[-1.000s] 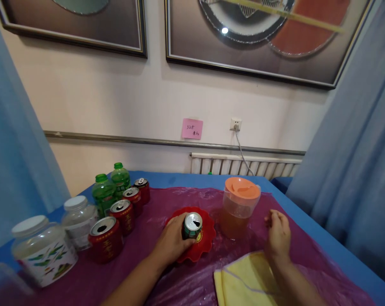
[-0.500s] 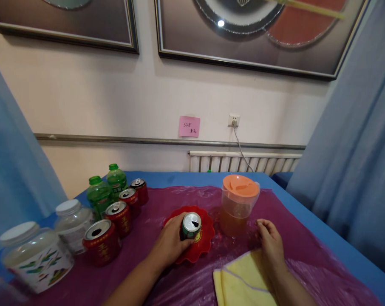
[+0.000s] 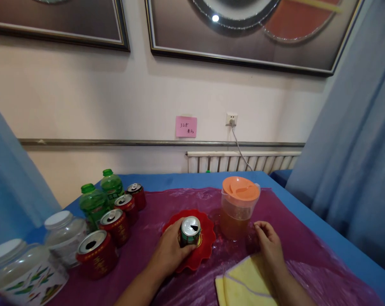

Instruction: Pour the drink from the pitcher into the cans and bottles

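My left hand [image 3: 170, 247] is wrapped around a green drink can [image 3: 190, 232] with an opened silver top. The can is upright over a red scalloped plate [image 3: 208, 238]; whether its base touches the plate is hidden. My right hand [image 3: 270, 243] has its fingers curled in, with nothing visible in them. It is just right of a clear plastic pitcher [image 3: 235, 221], which has an orange lid [image 3: 241, 188] and is partly filled with amber liquid. Below the right hand lies a folded yellow cloth [image 3: 246, 282], partly covered by the forearm.
On the left stand several red cans [image 3: 97, 255], two green bottles [image 3: 93, 204] without caps, and two clear jars [image 3: 26, 272] with white lids. Purple plastic sheeting [image 3: 176, 197] covers much of the blue table [image 3: 167, 180]. A radiator [image 3: 218, 162] runs along the wall behind.
The camera view has shifted slightly, so the left-hand cans and jars appear lower and further left. My left hand still holds the can over the plate; the right hand stays curled beside the pitcher.
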Motion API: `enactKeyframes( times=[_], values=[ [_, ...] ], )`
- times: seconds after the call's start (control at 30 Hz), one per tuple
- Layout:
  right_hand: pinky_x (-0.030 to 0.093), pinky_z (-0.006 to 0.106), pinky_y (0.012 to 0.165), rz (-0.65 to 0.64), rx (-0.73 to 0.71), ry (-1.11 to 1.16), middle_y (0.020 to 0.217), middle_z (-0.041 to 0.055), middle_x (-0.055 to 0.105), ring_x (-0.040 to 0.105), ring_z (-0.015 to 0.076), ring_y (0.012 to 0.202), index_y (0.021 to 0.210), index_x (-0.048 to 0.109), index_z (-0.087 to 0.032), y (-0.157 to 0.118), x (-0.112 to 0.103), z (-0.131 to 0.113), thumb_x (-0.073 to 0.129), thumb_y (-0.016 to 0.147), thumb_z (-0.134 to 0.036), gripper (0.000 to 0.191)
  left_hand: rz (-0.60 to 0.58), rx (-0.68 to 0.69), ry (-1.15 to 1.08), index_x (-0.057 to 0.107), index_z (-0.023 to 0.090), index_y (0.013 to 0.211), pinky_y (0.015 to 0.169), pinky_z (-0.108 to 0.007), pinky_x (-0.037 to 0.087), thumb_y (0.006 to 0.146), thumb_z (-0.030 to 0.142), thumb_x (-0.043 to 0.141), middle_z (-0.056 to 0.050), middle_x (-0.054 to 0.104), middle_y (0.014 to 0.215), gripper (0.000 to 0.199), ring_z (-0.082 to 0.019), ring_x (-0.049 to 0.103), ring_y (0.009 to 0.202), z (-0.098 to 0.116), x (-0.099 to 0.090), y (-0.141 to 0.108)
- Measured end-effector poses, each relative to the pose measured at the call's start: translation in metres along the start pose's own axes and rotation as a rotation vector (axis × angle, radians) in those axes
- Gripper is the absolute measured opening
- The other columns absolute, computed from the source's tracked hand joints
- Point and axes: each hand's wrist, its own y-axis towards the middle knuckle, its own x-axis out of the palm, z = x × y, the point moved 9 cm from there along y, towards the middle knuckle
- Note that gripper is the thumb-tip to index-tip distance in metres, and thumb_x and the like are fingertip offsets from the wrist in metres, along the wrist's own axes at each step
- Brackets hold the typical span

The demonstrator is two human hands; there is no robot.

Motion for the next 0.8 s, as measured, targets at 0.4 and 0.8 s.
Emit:
enactKeyframes(
  times=[0.4, 0.8],
  values=[
    [0.033, 0.023, 0.048, -0.139, 0.024, -0.052, 0.059, -0.0054, 0.052, 0.044, 0.013, 0.051, 0.081, 0.061, -0.02, -0.004, 0.014, 0.013, 0.073, 0.07, -0.057, 0.041, 0.019, -0.074, -0.17, 0.062, 0.02, 0.124, 0.107, -0.042, 0.047, 0.06, 0.016, 0.078, -0.007, 0.071, 0.126, 0.066, -0.029, 0.065, 0.117, 0.008, -0.002, -0.006],
    [0.046, 0.027, 0.067, -0.239, -0.147, -0.188, 0.082, 0.0024, 0.065, 0.059, 0.0196, 0.075, 0.089, 0.063, -0.02, -0.017, 0.022, 0.003, 0.064, 0.085, -0.053, 0.033, 0.013, -0.015, -0.107, 0.059, 0.023, 0.131, 0.113, -0.046, 0.041, 0.062, 0.017, 0.081, -0.009, 0.066, 0.134, 0.072, -0.03, 0.06, 0.126, -0.004, 0.007, -0.006]
  ],
)
